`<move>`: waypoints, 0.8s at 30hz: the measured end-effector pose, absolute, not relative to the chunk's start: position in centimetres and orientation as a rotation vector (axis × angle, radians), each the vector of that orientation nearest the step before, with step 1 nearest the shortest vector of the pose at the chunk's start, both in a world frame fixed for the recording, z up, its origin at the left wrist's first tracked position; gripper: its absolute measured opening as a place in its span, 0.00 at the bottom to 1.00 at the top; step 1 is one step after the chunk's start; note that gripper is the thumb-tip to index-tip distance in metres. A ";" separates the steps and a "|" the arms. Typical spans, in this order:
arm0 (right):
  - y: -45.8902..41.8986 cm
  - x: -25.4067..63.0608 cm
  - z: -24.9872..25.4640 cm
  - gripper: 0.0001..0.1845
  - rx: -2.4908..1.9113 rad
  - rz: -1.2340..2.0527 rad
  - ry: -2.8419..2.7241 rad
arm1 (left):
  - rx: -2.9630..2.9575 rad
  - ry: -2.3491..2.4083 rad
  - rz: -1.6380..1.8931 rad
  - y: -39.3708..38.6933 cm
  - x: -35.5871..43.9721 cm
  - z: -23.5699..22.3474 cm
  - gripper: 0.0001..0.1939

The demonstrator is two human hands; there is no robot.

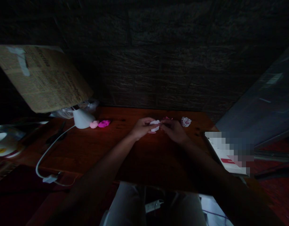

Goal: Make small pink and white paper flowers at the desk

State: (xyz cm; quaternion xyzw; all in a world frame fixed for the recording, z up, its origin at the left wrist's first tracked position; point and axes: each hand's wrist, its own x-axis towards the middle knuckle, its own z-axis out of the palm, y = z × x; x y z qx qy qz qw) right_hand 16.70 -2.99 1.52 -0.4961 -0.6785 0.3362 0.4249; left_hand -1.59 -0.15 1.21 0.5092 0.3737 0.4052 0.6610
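Over the middle of the wooden table, my left hand is closed around a crumpled white, petal-like piece. My right hand meets it from the other side, its fingers pinched at the edge of the same piece. Whether that piece is paper or clay is too dark to tell. Just behind my right hand are small pink-red bits, partly hidden. A crumpled white-and-pink piece lies to the right of them.
A lamp with a newspaper shade and white base stands left, its cord hanging over the front edge. Beside it lie a pale pink lump and a magenta lump. A white mug-like container is far left. A partly blurred screen or box sits right.
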 end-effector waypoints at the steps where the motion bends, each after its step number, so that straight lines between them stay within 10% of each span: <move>1: -3.0 16.6 1.6 0.15 -1.232 0.865 -1.681 | 1.105 0.850 0.914 -0.2 -1.6 1.3 0.17; 13: -3.6 16.6 2.0 0.16 -1.025 1.283 -1.071 | 0.709 0.856 1.100 1.4 -3.4 2.8 0.08; 24: -3.5 17.0 1.5 0.15 -1.015 1.440 -1.082 | 1.825 0.932 0.894 2.3 -3.7 -0.3 0.11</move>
